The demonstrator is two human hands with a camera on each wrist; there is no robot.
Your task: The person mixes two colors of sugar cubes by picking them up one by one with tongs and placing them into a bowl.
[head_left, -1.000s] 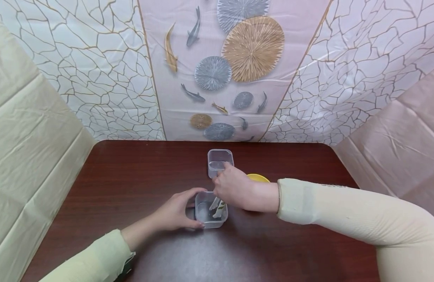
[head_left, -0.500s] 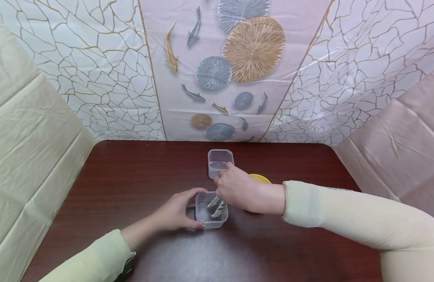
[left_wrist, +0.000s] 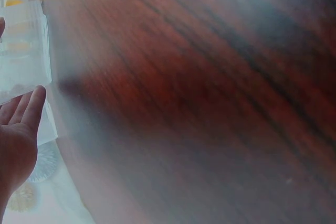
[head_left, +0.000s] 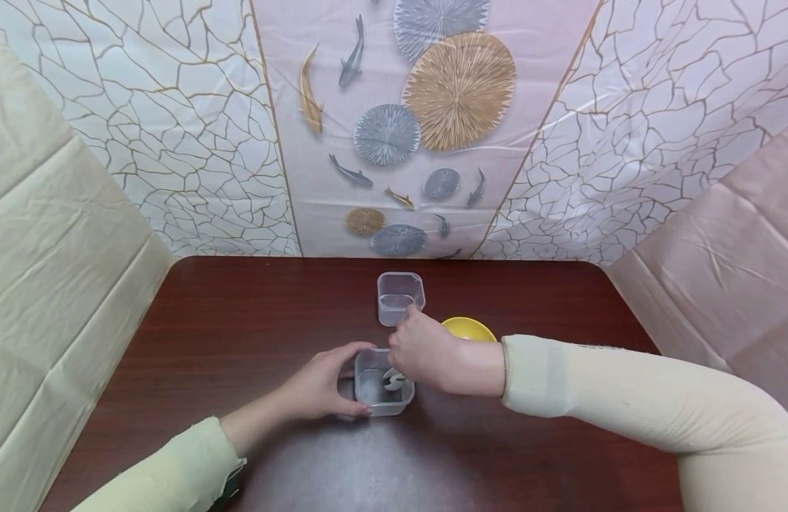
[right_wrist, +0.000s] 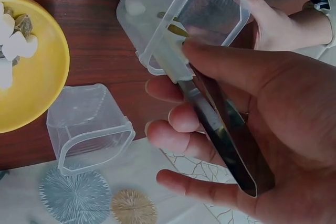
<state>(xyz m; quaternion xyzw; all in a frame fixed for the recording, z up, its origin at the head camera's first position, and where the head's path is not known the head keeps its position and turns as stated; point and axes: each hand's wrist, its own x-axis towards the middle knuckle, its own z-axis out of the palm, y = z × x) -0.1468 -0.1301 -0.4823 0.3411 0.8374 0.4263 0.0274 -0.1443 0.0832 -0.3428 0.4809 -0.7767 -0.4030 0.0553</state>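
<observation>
My left hand point(head_left: 320, 384) grips a clear square plastic container point(head_left: 386, 410) from its left side, thumb at the near wall and fingers at the far one. In the left wrist view, part of that hand point(left_wrist: 23, 135) shows against the clear wall. My right hand point(head_left: 426, 355) holds metal tongs point(right_wrist: 226, 145) with pale tips, thumb on one arm and fingers along the other. The tongs reach down into the container, and in the right wrist view a whitish lump point(right_wrist: 135, 7) lies inside near the tips. In the head view, the right hand hides most of the tongs.
Behind the gripped container stands a second clear container point(right_wrist: 89, 124). A yellow bowl point(right_wrist: 31, 103) with white and grey stones point(right_wrist: 18, 43) sits right of it in the head view, partly behind the right forearm. The dark wooden table point(head_left: 253, 313) ends at a patterned cloth backdrop point(head_left: 336, 206).
My right hand has shifted slightly left and down, uncovering more of the yellow bowl. Less of the tongs shows in the head view, their angle changed. My left hand stays on the container.
</observation>
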